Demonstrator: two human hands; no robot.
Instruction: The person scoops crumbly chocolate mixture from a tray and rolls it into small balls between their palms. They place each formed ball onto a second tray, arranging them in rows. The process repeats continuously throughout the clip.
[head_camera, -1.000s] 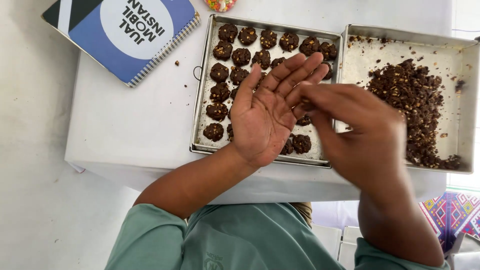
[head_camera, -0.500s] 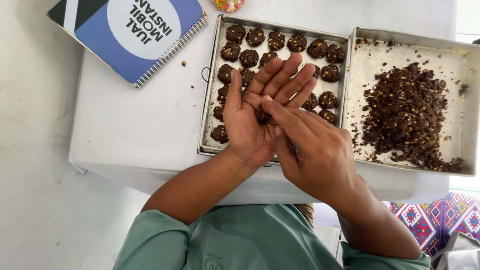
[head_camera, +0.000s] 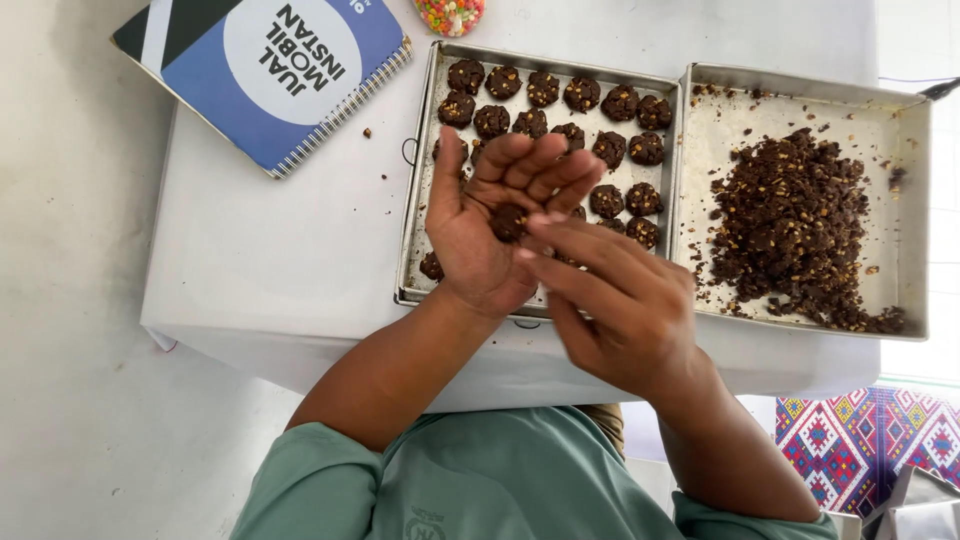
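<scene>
Nearest the camera, the right hand (head_camera: 625, 315) hovers over the left, its fingers (head_camera: 570, 235) extended and close together, tips touching or just beside a dough lump (head_camera: 507, 222); they close on nothing. The left hand (head_camera: 490, 235) lies palm up, fingers slightly spread and curled, cradling the lump at the base of the fingers without clamping it.

Judgement on the step in hand: shaping goes best with light, even pressure from the flat fingers, the palm kept cupped so the crumbly mix does not shed, and the work held over the tray.

The lump is a rough, dark, rounded mass with pale flecks. No long axis and no facing direction can be told; it looks about as wide as it is long.

Beyond the hands, a metal tray (head_camera: 420, 235) holds rows of shaped pieces (head_camera: 545, 88), lying flat and apart from one another. Touching its right edge, a second tray (head_camera: 905, 215) carries a loose heap of dark mixture (head_camera: 790, 225). Farther left, a spiral notebook (head_camera: 270, 75) lies on the white table (head_camera: 260, 270). At the top edge, a jar of coloured sprinkles (head_camera: 450, 14) is partly in view.
</scene>
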